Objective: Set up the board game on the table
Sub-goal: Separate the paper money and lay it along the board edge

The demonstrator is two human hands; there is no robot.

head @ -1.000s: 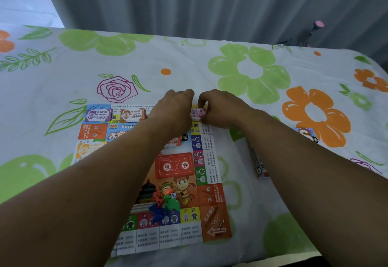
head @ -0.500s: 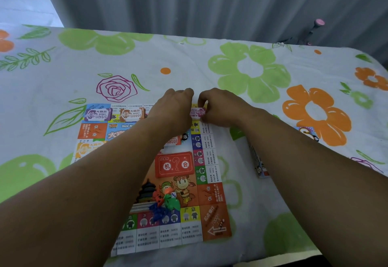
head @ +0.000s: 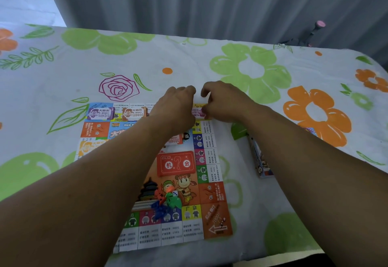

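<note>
Little change over the last second: my left hand (head: 176, 107) and right hand (head: 224, 105) stay curled, pinching the pink money stack (head: 197, 114) at the board's (head: 214, 199) far right corner on the table (head: 189, 61), so placement looks unfinished.

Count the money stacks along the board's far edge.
3: purple stack at the far-left corner, brown stack beside it, pink stack at the far-right corner in the right hand. The left hand may hide more.
</note>
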